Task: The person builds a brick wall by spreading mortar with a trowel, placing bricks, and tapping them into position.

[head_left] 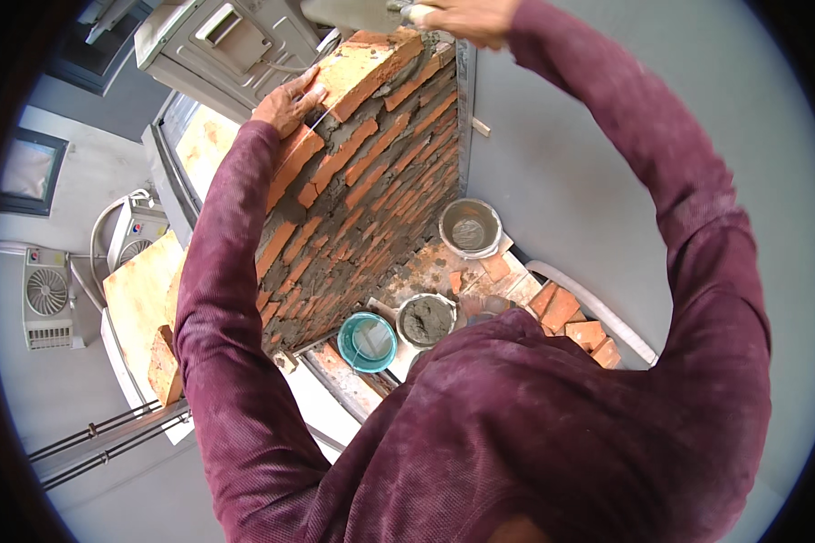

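Observation:
My left hand (288, 107) grips the near left end of an orange brick (369, 71) on top of a brick wall (362, 172). Its fingers press on the brick's end and edge. In my right hand (473, 20) is the handle of a trowel, and the trowel's grey blade (358, 13) hangs over the brick's far side, partly cut off by the upper edge. A taut thin string (321, 119) passes by the brick near my left fingers. Grey mortar (330, 138) fills the rough joints below.
Below the wall stand a grey bucket (470, 232), a mortar bucket (425, 323) and a teal bucket (368, 337). Loose bricks (561, 306) lie by a grey wall (570, 163). A large air-conditioner unit (226, 41) stands behind the brick wall; wooden boards (140, 303) are at left.

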Tool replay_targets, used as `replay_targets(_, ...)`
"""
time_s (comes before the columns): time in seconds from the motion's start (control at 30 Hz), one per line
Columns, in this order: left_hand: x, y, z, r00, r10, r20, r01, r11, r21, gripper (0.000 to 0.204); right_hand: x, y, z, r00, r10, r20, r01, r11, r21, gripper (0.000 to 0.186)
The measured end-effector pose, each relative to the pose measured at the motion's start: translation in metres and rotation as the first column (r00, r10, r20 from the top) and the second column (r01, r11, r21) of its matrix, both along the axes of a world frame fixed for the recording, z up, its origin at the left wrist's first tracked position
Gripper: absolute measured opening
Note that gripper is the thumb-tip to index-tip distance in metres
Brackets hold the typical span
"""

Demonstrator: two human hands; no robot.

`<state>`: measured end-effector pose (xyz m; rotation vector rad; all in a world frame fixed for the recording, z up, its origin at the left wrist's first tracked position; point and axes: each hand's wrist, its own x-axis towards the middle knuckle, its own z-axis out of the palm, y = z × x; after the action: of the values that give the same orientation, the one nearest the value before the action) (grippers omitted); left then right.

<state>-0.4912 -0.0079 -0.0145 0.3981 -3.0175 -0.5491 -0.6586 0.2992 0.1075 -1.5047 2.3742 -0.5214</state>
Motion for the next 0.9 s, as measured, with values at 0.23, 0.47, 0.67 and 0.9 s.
replay_targets(0.23, -0.001, 0.034, 0.033, 0.969, -0.246, -0.014, 0.24, 0.956, -0.171, 0.065, 0.112, 0.074, -0.212, -0.133, 0.379, 0.916, 0.675, 0.711, -0.196, 0.041)
replay_targets(0.47, -0.029, 0.037, 0.035, 0.96, -0.26, 0.108, 0.266, 0.963, -0.047, 0.068, 0.136, -0.019, -0.258, -0.235, 0.529, 0.816, 0.769, 0.615, -0.177, 0.037)
replay_targets(0.67, -0.037, 0.045, 0.035, 0.963, -0.255, 0.083, 0.245, 0.963, 0.108, 0.073, 0.223, -0.056, -0.273, -0.019, 0.495, 0.869, 0.79, 0.54, -0.29, 0.049)
replay_targets(0.9, -0.006, 0.034, 0.054, 0.991, -0.131, 0.016, 0.132, 0.991, -0.016, 0.085, 0.342, -0.082, -0.316, 0.021, 0.301, 0.953, 0.631, 0.736, -0.246, 0.045)
